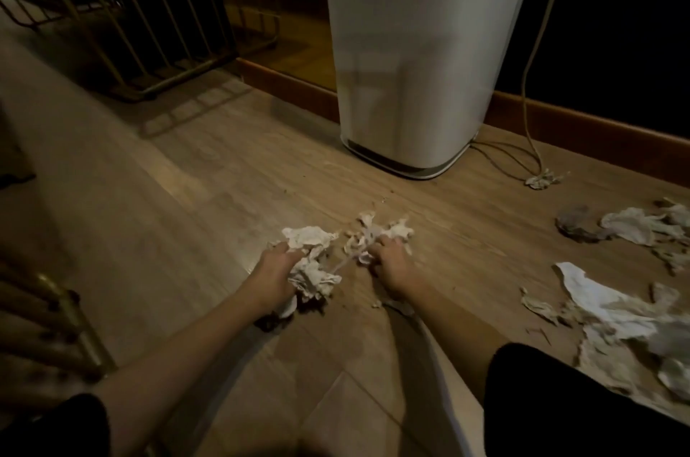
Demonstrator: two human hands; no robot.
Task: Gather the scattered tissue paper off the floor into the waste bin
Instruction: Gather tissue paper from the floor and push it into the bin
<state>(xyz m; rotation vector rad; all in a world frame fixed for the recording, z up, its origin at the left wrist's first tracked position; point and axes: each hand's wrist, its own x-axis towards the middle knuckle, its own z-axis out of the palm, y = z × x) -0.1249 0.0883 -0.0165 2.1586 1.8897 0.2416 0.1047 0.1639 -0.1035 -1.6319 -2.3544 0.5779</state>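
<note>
Both hands are down on the wooden floor in front of a tall white waste bin (418,56). My left hand (274,275) is closed on a crumpled wad of white tissue (311,262). My right hand (390,264) grips a smaller bunch of torn tissue (377,232). The two bunches almost touch between the hands. More tissue lies scattered on the floor to the right: a large flat spread (619,322), a crumpled cluster (634,225), and one small ball (543,180) near a cord.
A thin cord (528,83) hangs down and loops on the floor right of the bin. A gold wire rack (149,30) stands at the back left, another gold frame (67,322) at the near left. A wooden skirting (582,124) runs behind.
</note>
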